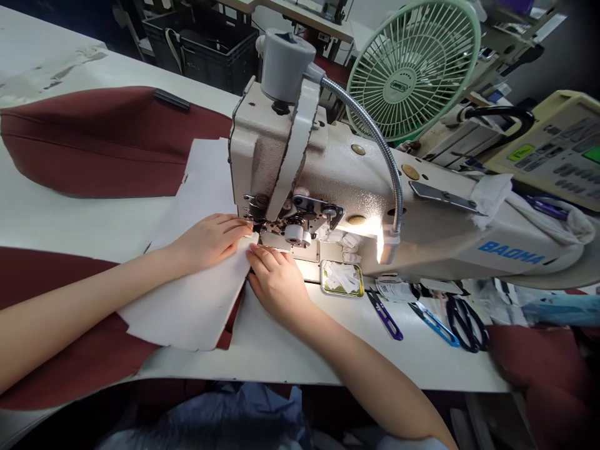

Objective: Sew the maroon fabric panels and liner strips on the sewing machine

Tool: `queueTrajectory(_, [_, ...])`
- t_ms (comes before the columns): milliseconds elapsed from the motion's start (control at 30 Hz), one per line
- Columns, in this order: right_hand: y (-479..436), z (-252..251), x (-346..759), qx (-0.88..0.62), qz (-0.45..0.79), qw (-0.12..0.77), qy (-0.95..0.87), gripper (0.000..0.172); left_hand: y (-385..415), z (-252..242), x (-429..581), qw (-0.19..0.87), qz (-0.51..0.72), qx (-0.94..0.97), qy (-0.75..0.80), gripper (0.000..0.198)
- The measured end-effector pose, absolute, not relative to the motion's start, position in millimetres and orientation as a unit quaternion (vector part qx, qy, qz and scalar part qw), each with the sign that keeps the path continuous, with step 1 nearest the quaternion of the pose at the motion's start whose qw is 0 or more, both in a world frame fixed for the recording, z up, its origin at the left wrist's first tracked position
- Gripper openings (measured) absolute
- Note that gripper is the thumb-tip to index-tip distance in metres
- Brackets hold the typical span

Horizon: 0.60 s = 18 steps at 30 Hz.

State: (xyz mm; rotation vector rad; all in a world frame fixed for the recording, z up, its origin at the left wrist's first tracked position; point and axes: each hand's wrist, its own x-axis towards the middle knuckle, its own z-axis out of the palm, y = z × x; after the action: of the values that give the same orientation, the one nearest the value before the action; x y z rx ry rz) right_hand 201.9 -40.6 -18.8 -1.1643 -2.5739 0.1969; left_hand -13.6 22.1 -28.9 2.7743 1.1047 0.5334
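Note:
A white-backed fabric piece [187,312], with dark red material showing along its right edge, lies under the head of a sewing machine [281,150]. My left hand [209,244] rests flat on its white side, fingers stretched toward the needle area. Just right of the needle area, my right hand [279,281] has its fingers bent over the right edge of the piece, gripping it; the thumb is partly hidden. The needle and presser foot are hard to make out behind the fingertips. Dark red fabric [107,356] extends beneath my left forearm.
Another dark red panel [117,144] lies behind at left. Right of my hands are a small tin [342,278] of white strips, purple thread snips [384,315], blue snips [435,325] and black scissors [466,325]. A green fan [412,75] stands behind the machine.

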Motion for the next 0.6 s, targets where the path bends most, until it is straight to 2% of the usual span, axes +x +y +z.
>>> queueTrajectory(100, [-36,-20,202,-0.422,0.083,0.157,-0.889,0.035,33,-31,-12,0.045,0.181,0.911,0.367,0.029])
queueTrajectory(233, [-42,-16,205,-0.46,0.127,0.177,-0.861,0.022,35,-23,-13,0.042,0.171,0.911,0.373,0.031])
queueTrajectory(300, [-50,-10,207,-0.44,0.154,0.184,-0.865,0.025,20,-11,-18,0.057,0.163,0.908,0.383,0.034])
queueTrajectory(367, [-61,-1,209,-0.382,0.146,0.181,-0.894,0.036,-9,5,-24,0.101,0.16,0.91,0.369,0.044])
queueTrajectory(433, [-72,6,208,-0.32,0.104,0.161,-0.928,0.041,-47,19,-28,0.164,0.158,0.916,0.332,0.069])
queueTrajectory(500, [-82,9,205,-0.272,0.07,0.128,-0.951,0.033,-81,25,-30,0.185,0.163,0.909,0.335,0.084])
queueTrajectory(600, [-93,4,199,-0.219,0.037,0.112,-0.969,0.011,-110,15,-29,0.173,0.18,0.894,0.373,0.081])
